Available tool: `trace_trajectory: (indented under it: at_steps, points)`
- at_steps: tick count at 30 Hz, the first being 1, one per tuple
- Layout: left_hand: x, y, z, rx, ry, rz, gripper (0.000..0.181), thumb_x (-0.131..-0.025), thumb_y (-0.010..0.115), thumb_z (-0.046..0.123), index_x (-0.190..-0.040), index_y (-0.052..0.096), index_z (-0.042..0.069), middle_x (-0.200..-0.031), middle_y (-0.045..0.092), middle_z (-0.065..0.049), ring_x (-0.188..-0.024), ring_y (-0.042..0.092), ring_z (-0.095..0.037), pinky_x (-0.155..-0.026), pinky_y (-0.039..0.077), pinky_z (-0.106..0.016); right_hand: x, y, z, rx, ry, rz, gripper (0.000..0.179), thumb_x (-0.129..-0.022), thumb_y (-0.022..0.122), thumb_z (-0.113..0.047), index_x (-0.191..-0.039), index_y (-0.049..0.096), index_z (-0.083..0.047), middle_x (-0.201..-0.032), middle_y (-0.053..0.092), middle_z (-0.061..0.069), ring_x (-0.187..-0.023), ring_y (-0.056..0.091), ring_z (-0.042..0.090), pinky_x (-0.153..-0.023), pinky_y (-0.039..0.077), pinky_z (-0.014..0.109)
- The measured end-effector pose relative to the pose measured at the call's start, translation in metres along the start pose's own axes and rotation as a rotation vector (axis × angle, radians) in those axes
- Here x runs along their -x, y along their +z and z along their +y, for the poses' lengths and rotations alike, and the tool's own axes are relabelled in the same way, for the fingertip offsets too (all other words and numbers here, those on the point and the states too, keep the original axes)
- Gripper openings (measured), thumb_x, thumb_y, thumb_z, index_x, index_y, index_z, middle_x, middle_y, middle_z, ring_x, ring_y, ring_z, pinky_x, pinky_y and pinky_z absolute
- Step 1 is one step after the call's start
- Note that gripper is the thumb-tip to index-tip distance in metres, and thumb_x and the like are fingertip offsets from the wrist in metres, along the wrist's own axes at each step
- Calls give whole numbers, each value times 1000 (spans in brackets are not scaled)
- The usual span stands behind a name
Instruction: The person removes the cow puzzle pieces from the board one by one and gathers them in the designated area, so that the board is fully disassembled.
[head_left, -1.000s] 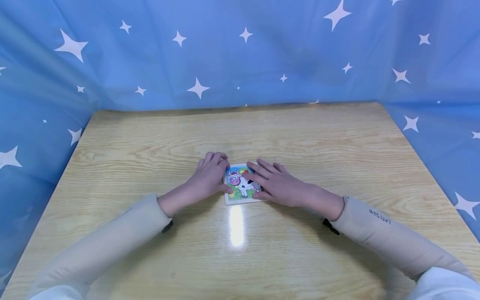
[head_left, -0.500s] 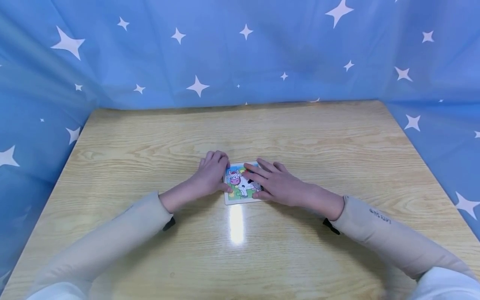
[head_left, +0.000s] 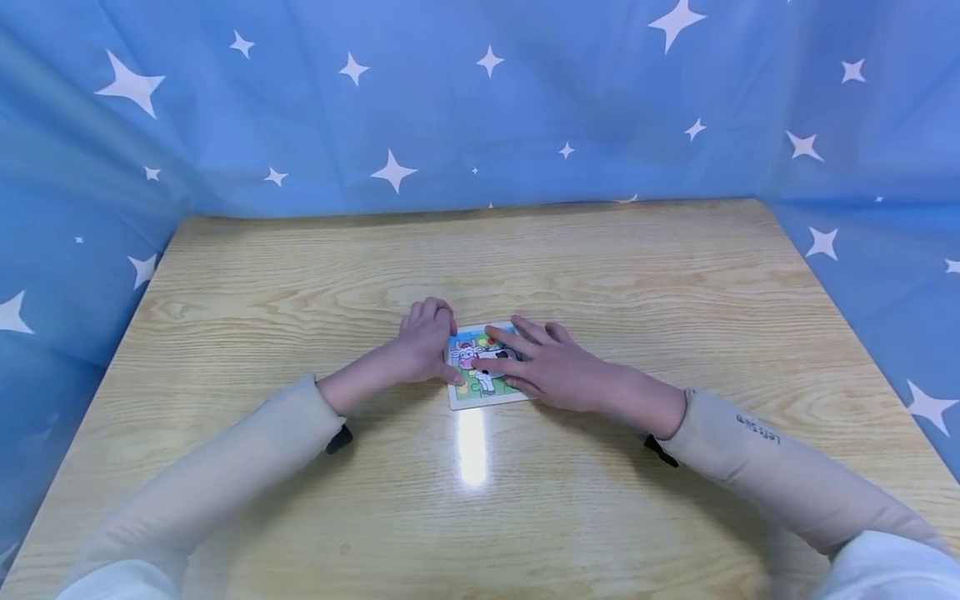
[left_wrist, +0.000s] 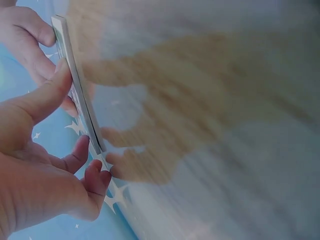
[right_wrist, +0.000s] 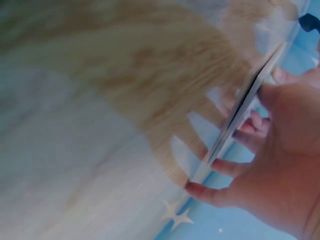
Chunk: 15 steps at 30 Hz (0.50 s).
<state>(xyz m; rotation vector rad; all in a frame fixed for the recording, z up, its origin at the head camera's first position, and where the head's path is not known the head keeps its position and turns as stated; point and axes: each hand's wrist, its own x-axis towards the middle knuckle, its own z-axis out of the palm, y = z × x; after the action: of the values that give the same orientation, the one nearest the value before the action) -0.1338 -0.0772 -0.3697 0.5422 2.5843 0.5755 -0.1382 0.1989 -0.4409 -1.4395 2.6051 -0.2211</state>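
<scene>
A small square jigsaw puzzle (head_left: 480, 390) with a cartoon cow and a white border lies flat near the middle of the table. My left hand (head_left: 422, 348) holds its left side, the thumb on the picture's lower left and the curled fingers at the upper left edge. Across the right part of the puzzle spreads my right hand (head_left: 566, 375), fingers mostly straight, one fingertip on the cow's face; it covers the right border. From the left wrist, the puzzle's edge (left_wrist: 80, 92) shows as a thin layered board under the left thumb (left_wrist: 55, 90). The right wrist view shows the board (right_wrist: 247, 102) edge-on beside the right fingers.
The wood-grain table (head_left: 337, 267) is glossy and reflects a bright light patch (head_left: 472, 450) in front of the puzzle. Blue curtain (head_left: 450, 100) with white stars rises behind the table and along both sides.
My right hand's middle finger has moved left over the picture, from the cow's body to its face. The left hand stays at the puzzle's left side, and the puzzle lies in the same place.
</scene>
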Motion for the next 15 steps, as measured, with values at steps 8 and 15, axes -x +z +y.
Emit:
trace_trajectory:
  at_steps: [8, 15]
  points:
    - [4, 0, 1, 48, -47, 0, 68, -88, 97, 23, -132, 52, -3, -159, 36, -26, -143, 34, -41, -117, 36, -51, -1, -2, -4, -13, 20, -19, 62, -117, 55, -36, -172, 30, -53, -184, 21, 4, -163, 23, 52, -110, 36, 85]
    - [6, 2, 2, 27, -25, 24, 74, -88, 96, 23, -138, 51, -6, -145, 47, -24, -131, 39, -39, -111, 39, -49, -2, -32, -24, -31, 60, -83, 54, -119, 52, -34, -171, 40, -43, -182, 25, 9, -162, 25, 54, -111, 35, 85]
